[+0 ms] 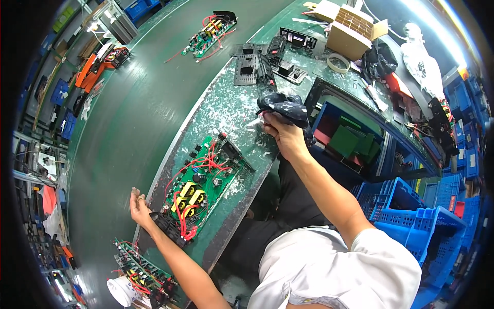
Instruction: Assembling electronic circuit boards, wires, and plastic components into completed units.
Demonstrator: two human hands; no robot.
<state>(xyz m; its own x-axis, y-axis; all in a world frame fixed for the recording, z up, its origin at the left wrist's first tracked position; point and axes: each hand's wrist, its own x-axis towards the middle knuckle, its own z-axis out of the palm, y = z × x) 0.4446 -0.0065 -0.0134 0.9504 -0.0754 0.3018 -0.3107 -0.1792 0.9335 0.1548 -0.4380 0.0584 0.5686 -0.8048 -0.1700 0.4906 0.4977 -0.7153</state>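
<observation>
My right hand [282, 135] is closed around a bunched dark cloth [284, 107] specked with white, held over the worktable's [226, 98] right edge. Something small and whitish shows beside its fingers. On the table between my hands lies a green circuit board [208, 177] with red wires, yellow-wrapped transformers and black end pieces. My left hand [139, 207] hovers just left of the board's near end, over the green belt. Its fingers are loosely bent and apart, with nothing seen in them.
Black perforated metal panels [249, 69] and a tape roll [338, 63] lie farther up the table, near a divided cardboard box [352, 32]. Another wired board [208, 36] sits on the far belt [110, 139]. More boards [139, 275] stand lower left, by a white tub [122, 291]. Blue crates [411, 226] are at right.
</observation>
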